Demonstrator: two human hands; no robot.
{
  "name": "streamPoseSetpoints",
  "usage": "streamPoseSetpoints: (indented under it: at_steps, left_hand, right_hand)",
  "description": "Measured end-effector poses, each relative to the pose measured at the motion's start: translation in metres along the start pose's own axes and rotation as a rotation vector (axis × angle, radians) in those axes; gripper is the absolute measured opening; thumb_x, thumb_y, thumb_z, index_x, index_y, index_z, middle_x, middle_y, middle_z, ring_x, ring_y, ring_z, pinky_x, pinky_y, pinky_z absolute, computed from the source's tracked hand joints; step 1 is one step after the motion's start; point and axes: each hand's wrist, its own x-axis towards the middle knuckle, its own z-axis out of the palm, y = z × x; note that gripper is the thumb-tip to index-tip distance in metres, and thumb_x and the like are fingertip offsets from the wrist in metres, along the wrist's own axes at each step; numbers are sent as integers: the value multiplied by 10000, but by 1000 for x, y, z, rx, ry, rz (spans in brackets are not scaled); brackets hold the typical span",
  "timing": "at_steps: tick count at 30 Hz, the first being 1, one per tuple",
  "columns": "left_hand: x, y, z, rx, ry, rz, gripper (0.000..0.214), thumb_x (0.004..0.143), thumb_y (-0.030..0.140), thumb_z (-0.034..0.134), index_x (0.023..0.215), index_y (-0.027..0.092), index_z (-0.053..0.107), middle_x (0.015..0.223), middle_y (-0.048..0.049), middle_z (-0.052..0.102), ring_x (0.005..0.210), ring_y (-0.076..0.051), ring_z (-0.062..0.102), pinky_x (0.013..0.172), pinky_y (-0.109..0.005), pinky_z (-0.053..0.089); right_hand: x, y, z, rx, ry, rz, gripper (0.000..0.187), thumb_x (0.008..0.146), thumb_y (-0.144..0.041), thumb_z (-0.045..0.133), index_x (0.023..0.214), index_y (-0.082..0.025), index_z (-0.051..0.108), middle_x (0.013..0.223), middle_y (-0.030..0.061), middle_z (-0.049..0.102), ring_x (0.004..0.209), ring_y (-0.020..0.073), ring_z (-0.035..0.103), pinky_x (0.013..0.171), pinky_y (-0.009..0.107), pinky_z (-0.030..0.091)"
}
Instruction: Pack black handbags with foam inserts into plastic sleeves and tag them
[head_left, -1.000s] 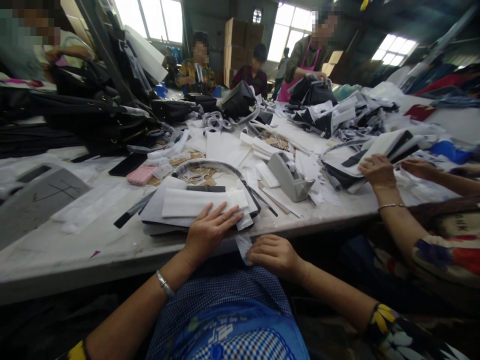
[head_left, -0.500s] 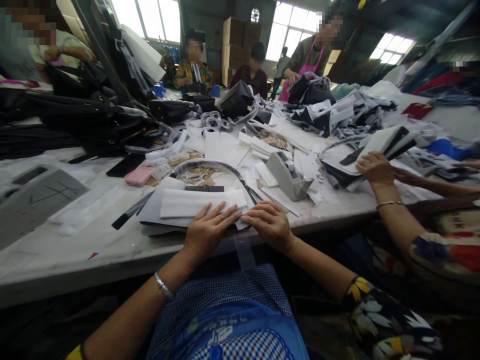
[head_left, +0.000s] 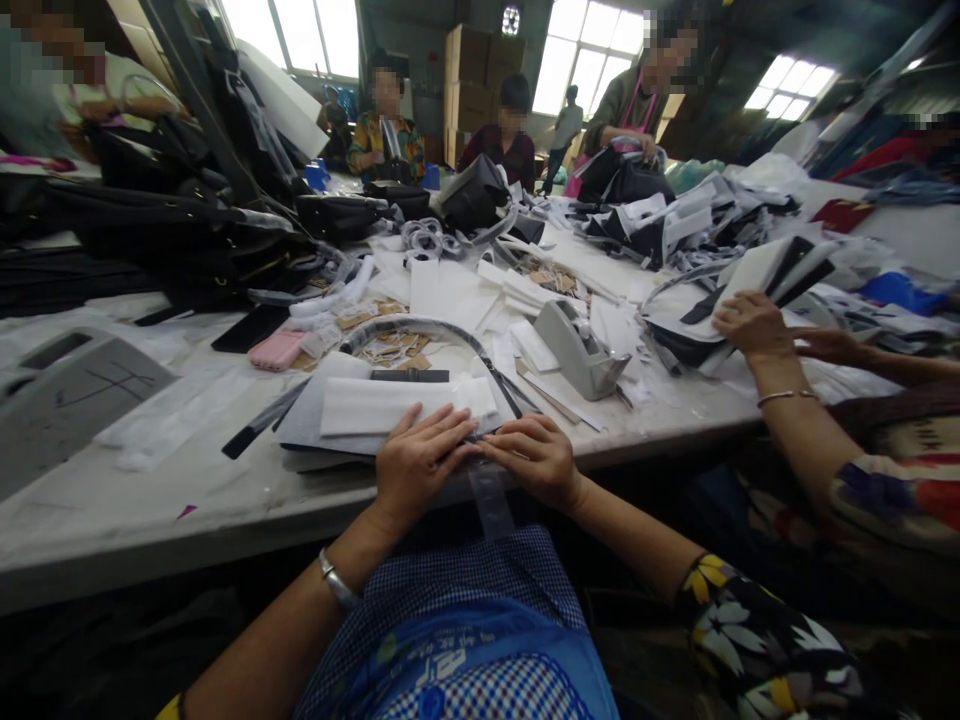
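Observation:
A flat black bag (head_left: 322, 462) with white wrapping lies at the table's front edge. On top of it rests a folded white foam sheet (head_left: 360, 405). The bag's plastic-wrapped handle (head_left: 442, 326) arches behind. My left hand (head_left: 421, 452) lies across the foam's front right corner, its thumb and fingertips closing on a clear plastic sleeve (head_left: 492, 505). Close beside it, my right hand (head_left: 538, 460) pinches the same sleeve near the bag's right corner. The sleeve's lower end hangs over the table edge. What lies between the fingertips is partly hidden.
A grey tape dispenser (head_left: 577, 350) stands behind my right hand; a larger one (head_left: 97, 385) is at left. A pink case (head_left: 276, 350) and black phone (head_left: 250, 328) lie nearby. At right, a co-worker's hand (head_left: 754, 325) holds another bag. Black bags (head_left: 172, 240) are piled back left.
My fingertips have come together at the bag's right corner, and both hands have shifted slightly. The clear sleeve still hangs below them. The bag and foam stay in place.

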Motion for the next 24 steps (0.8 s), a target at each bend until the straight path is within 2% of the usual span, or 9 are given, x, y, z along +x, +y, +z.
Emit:
streamPoseSetpoints:
  at_steps: [4,6,9,11,14,19,22,24]
  left_hand:
    - [-2,-2,5,47,39,42,304,959,385,573,1239,296,651,1269,-1,682,1224,-230,620,1119,-490,385]
    - [-3,-2,6,75,47,65,306,964,348,574,1258,295,638,1277,3,676,1225,-227,619,1115,-483,390]
    - [-4,-3,8,110,70,89,301,973,270,567,1267,285,629,1282,7,674,1220,-215,623,1108,-464,398]
    - [-4,-3,10,133,103,106,298,970,245,571,1260,282,633,1264,8,685,1201,-210,636,1101,-450,406]
    - [-5,-5,13,160,147,144,296,963,236,583,1251,277,640,1239,2,701,1176,-211,652,1101,-437,408]
    - [-7,-7,15,216,104,218,326,961,184,568,1271,263,631,1287,-8,674,1219,-239,623,1099,-454,409]
    - [-8,-7,14,230,83,236,339,973,167,534,1291,250,616,1309,-18,659,1233,-247,613,1094,-465,415]
    - [-9,-7,14,226,79,232,338,981,167,516,1295,246,614,1312,-25,657,1236,-246,610,1092,-465,417]
  right_hand:
    - [-2,1,-5,7,-34,-26,294,911,-114,665,1174,-243,695,1061,5,769,965,174,675,857,347,490]
    - [-1,1,-9,31,-50,-20,246,910,-177,687,1147,-238,703,1076,15,766,977,184,673,909,369,493]
    - [4,1,-12,80,-39,51,209,902,-292,710,1104,-238,710,1044,20,770,968,183,671,997,398,470]
    - [8,3,-10,66,-35,120,231,908,-296,702,1133,-243,702,1079,31,759,1015,187,658,1033,407,450]
    - [7,10,2,54,-45,159,232,916,-265,687,1145,-239,706,1092,40,753,1024,202,641,993,402,482]
    - [-8,21,23,134,14,147,241,931,-174,643,1154,-239,706,1024,29,766,958,201,635,863,366,555]
    - [-17,19,17,140,-15,143,309,958,-149,584,1240,-243,667,1113,44,748,1055,204,636,927,383,557]
    - [-26,12,3,127,-109,104,388,979,-109,503,1330,-236,607,1254,62,695,1220,208,586,1046,423,505]
